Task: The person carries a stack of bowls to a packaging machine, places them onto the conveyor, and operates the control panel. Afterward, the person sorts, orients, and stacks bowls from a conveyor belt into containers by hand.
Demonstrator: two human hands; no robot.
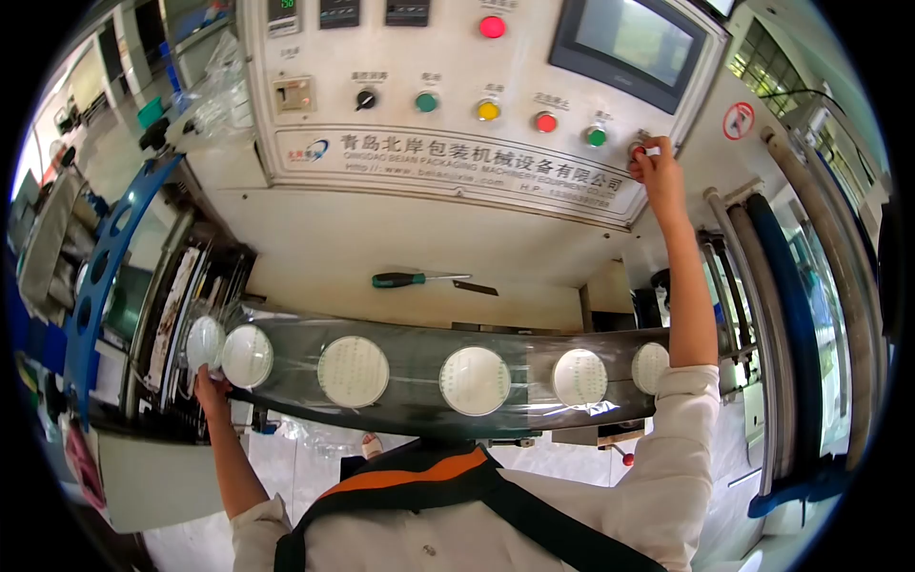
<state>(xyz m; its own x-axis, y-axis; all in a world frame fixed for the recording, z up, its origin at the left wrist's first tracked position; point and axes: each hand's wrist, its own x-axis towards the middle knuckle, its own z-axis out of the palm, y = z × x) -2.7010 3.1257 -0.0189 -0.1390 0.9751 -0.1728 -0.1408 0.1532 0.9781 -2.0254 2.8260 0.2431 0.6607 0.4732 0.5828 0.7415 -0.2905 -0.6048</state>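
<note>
Clear film [414, 386] with round white discs [475, 381] is lying below the control panel [381, 57]. The right hand [658, 172] is clasping a red knob [637, 151]; the left hand [212, 389] is touching the film's left end, its grip impossible to tell.

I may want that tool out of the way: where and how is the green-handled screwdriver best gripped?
Probably by the green handle at its left end, from above, over the film strip. The screwdriver lies lengthwise below the panel, and its handle is far thicker than the shaft.
</note>
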